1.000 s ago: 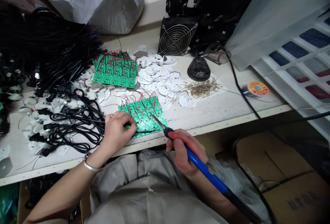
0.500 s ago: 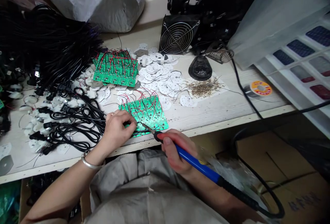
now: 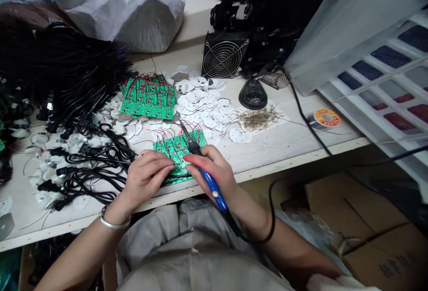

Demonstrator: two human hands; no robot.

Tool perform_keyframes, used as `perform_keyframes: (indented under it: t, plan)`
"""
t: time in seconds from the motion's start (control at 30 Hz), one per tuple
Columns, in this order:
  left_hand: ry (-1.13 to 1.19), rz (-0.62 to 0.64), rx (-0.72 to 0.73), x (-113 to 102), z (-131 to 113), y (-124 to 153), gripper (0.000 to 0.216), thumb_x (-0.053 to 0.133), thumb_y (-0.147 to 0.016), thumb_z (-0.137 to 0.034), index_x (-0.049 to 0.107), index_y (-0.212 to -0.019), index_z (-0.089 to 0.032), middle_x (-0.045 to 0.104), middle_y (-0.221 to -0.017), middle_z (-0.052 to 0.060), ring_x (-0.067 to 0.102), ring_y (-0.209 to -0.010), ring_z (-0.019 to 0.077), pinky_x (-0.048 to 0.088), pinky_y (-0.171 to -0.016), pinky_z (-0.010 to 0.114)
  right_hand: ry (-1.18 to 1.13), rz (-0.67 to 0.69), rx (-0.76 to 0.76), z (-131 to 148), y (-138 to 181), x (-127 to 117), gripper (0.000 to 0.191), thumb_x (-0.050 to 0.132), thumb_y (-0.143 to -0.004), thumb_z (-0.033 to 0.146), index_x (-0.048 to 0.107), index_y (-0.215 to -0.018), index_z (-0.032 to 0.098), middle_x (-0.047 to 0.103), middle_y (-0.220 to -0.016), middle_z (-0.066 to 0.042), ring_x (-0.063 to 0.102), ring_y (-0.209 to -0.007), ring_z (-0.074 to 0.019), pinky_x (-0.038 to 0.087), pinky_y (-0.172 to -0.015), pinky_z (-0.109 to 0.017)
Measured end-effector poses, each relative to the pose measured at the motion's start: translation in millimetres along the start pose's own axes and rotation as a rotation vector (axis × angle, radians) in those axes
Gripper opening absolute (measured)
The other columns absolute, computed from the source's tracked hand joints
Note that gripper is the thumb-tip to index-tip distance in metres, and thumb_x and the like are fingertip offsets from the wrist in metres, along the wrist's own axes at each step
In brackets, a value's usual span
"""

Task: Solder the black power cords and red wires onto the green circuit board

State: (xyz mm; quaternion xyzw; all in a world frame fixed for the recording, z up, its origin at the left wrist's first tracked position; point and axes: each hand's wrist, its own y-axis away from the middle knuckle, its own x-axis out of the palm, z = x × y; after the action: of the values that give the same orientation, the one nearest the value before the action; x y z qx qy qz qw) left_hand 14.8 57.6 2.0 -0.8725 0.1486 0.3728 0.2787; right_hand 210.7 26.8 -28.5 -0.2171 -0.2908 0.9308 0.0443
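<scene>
A green circuit board panel (image 3: 174,148) with red and black wires lies near the table's front edge. My left hand (image 3: 145,177) rests on its near left part, fingers pinched on the board and a black wire. My right hand (image 3: 214,168) lies over the board's right side and grips a blue-handled soldering iron (image 3: 209,184); its metal tip (image 3: 183,126) points up and away over the board's far edge. A second green board panel (image 3: 149,97) lies further back.
Black power cords (image 3: 90,166) pile up at left. White round boards (image 3: 207,108) scatter mid-table. A small fan (image 3: 222,56), a black iron stand (image 3: 253,94), a heap of wire clippings (image 3: 259,116) and a solder spool (image 3: 324,118) stand behind and right. Cardboard boxes (image 3: 374,233) sit under the table.
My right hand has moved up and left onto the board, turning the iron so its tip points away. My left hand has stayed at the board's near left edge.
</scene>
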Motion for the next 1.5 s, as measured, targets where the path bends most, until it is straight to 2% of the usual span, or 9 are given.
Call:
perform_keyframes:
  t: [0.13, 0.27, 0.5, 0.8, 0.9, 1.0, 1.17, 1.3, 1.5]
  plan:
    - [0.002, -0.014, 0.127, -3.1, 4.3, 0.1, 0.013, 0.058, -0.087, -0.026, 0.069, -0.082, -0.022, 0.071, -0.073, 0.002, 0.064, -0.069, 0.0129, 0.051, -0.071, 0.028, 0.058, 0.089, -0.118, -6.1, -5.5, 9.7, 0.016, 0.055, -0.091, 0.028, 0.069, -0.097, 0.022, 0.047, -0.079, 0.000, 0.051, -0.066, -0.0097, 0.047, -0.056, -0.019]
    - [0.007, -0.019, 0.165, -1.2, 3.4, -0.5, 0.009, 0.060, -0.086, -0.021, 0.068, -0.084, -0.021, 0.070, -0.075, 0.002, 0.064, -0.070, 0.0120, 0.051, -0.069, 0.025, 0.167, 0.083, -0.107, -5.5, -4.6, 13.5, 0.019, 0.053, -0.092, 0.030, 0.069, -0.086, 0.021, 0.045, -0.073, 0.000, 0.049, -0.063, -0.0105, 0.044, -0.056, -0.021]
    - [0.049, -0.108, -0.135, 13.4, -9.4, -1.8, 0.013, 0.053, -0.087, -0.018, 0.063, -0.080, -0.017, 0.064, -0.075, 0.003, 0.059, -0.070, 0.0119, 0.049, -0.065, 0.023, 0.521, -0.116, -0.149, -0.8, -8.4, 27.9, 0.022, 0.054, -0.092, 0.032, 0.070, -0.081, 0.021, 0.045, -0.068, -0.001, 0.044, -0.062, -0.0140, 0.037, -0.058, -0.027]
    - [0.214, -0.344, -0.372, 35.9, -19.0, 3.5, 0.012, 0.054, -0.088, -0.024, 0.059, -0.078, -0.019, 0.060, -0.074, 0.000, 0.056, -0.071, 0.0121, 0.047, -0.067, 0.024, 0.381, -0.214, -0.031, 1.3, -7.5, 40.7, 0.015, 0.057, -0.090, 0.028, 0.067, -0.083, 0.019, 0.048, -0.071, -0.001, 0.049, -0.067, -0.0138, 0.038, -0.064, -0.029]
    - [0.182, -0.298, -0.354, 35.3, -17.2, 4.2, 0.011, 0.052, -0.088, -0.023, 0.058, -0.080, -0.019, 0.060, -0.075, 0.000, 0.056, -0.072, 0.0126, 0.046, -0.068, 0.025, 0.442, -0.205, -0.073, 0.2, -7.4, 38.1, 0.014, 0.060, -0.089, 0.029, 0.068, -0.083, 0.021, 0.047, -0.070, 0.000, 0.049, -0.066, -0.0138, 0.037, -0.065, -0.029]
    - [-0.045, -0.183, -0.307, 32.2, -14.1, 4.2, 0.012, 0.049, -0.088, -0.023, 0.057, -0.079, -0.018, 0.062, -0.075, 0.001, 0.057, -0.073, 0.0150, 0.042, -0.072, 0.031, 0.474, -0.190, -0.119, 1.3, -3.3, 26.3, 0.013, 0.062, -0.088, 0.030, 0.068, -0.082, 0.020, 0.049, -0.070, -0.001, 0.050, -0.066, -0.0140, 0.038, -0.066, -0.030]
    - [-0.305, 0.022, -0.280, 31.6, -8.6, 3.9, 0.010, 0.051, -0.085, -0.020, 0.057, -0.077, -0.019, 0.068, -0.097, 0.006, 0.060, -0.095, 0.0221, 0.037, -0.087, 0.040, 0.153, -0.166, -0.118, 7.4, 20.5, -6.8, 0.017, 0.058, -0.085, 0.013, 0.061, -0.102, 0.019, 0.062, -0.077, -0.003, 0.057, -0.068, -0.0152, 0.046, -0.063, -0.030]
    - [-0.278, 0.054, -0.300, 32.6, -6.2, 3.0, 0.010, 0.053, -0.082, -0.018, 0.058, -0.073, -0.020, 0.069, -0.103, 0.004, 0.060, -0.100, 0.0218, 0.037, -0.089, 0.040, -0.106, -0.208, 0.011, 10.9, 42.5, -17.6, 0.020, 0.053, -0.084, 0.011, 0.061, -0.099, 0.021, 0.059, -0.064, 0.002, 0.055, -0.053, -0.0130, 0.047, -0.054, -0.028]
    - [-0.267, 0.068, -0.348, 31.8, -7.3, -1.1, 0.012, 0.054, -0.080, -0.018, 0.061, -0.069, -0.019, 0.070, -0.099, 0.003, 0.060, -0.099, 0.0227, 0.039, -0.087, 0.041, -0.032, -0.195, 0.090, 13.7, 41.1, -8.9, 0.014, 0.050, -0.085, 0.014, 0.061, -0.085, 0.023, 0.066, -0.065, 0.003, 0.059, -0.051, -0.0110, 0.046, -0.049, -0.024]
